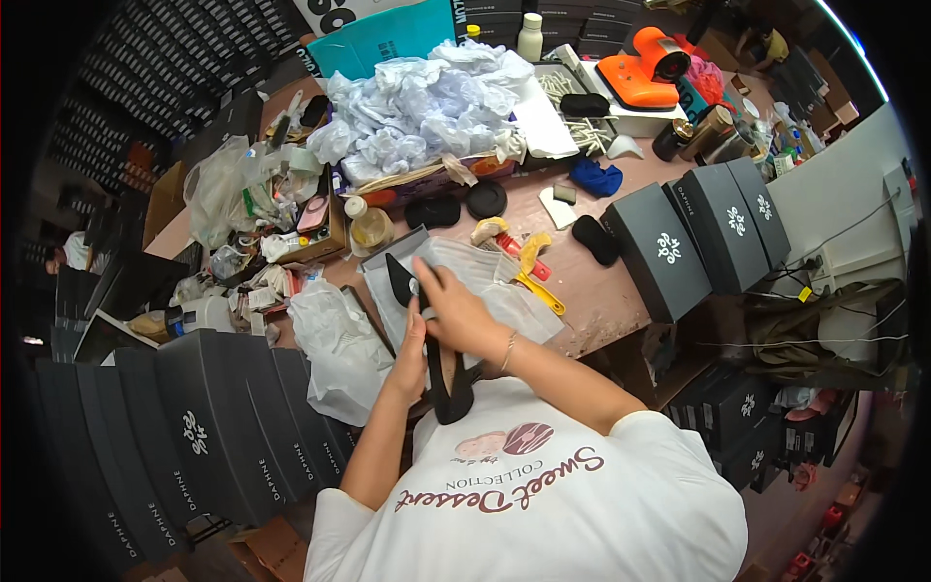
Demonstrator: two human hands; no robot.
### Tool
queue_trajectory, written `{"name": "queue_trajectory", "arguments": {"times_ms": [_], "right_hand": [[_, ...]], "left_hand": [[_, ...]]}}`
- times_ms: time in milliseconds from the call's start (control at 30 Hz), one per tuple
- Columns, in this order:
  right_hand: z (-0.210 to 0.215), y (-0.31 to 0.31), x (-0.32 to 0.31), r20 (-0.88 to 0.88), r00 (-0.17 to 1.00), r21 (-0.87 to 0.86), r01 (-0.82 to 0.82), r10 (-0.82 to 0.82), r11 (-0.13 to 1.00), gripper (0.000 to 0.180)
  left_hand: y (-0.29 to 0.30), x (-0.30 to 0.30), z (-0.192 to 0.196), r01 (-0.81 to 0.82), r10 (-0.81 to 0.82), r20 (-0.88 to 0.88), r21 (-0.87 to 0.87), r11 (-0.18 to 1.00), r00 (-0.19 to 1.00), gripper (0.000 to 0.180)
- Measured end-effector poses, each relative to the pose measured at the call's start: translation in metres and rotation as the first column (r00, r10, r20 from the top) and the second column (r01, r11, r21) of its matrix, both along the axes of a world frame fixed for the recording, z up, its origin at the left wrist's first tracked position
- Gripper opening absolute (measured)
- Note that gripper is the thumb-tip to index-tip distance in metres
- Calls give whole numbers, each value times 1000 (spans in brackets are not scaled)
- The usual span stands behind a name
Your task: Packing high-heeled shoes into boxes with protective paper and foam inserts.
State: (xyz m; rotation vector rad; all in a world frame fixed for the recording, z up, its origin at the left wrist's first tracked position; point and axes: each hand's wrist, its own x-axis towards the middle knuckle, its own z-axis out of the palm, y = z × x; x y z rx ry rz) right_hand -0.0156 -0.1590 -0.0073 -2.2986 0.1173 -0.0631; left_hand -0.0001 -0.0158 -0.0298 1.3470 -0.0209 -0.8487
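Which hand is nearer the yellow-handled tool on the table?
Right. The right hand lies just left of the yellow-handled tool; the left hand is farther away, lower left, on the black shoe.

A worn brown worktop [592, 291] is carrying a heap of crumpled white paper [427, 107], three dark grey boxes [698, 233] lying side by side at its right edge, an orange device [645, 68], and yellow-handled pliers [533, 267].
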Motion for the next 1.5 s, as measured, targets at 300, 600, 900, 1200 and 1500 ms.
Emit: {"name": "queue_trajectory", "arguments": {"times_ms": [300, 600, 900, 1200, 1500], "right_hand": [[-34, -136, -50, 70, 965, 147, 239, -251, 960, 56], [-155, -293, -85, -117, 936, -497, 234, -331, 836, 43], [-120, -239, -33, -445, 848, 840, 283, -288, -463, 44], [-106, -200, 26, -286, 870, 678, 480, -402, 556, 31], [-160, -208, 125, 332, 924, -423, -34, 189, 906, 33]], "left_hand": [[9, 40, 29, -70, -319, -470, -642, 764, 823, 89], [-31, 15, 26, -239, -205, -562, -615, 751, 801, 94], [-29, 46, 6, -281, -83, -556, -537, 795, 827, 74], [-43, 43, 3, -243, -78, -587, -448, 860, 806, 76], [-24, 51, 10, -258, -63, -551, -485, 835, 832, 75]]}}
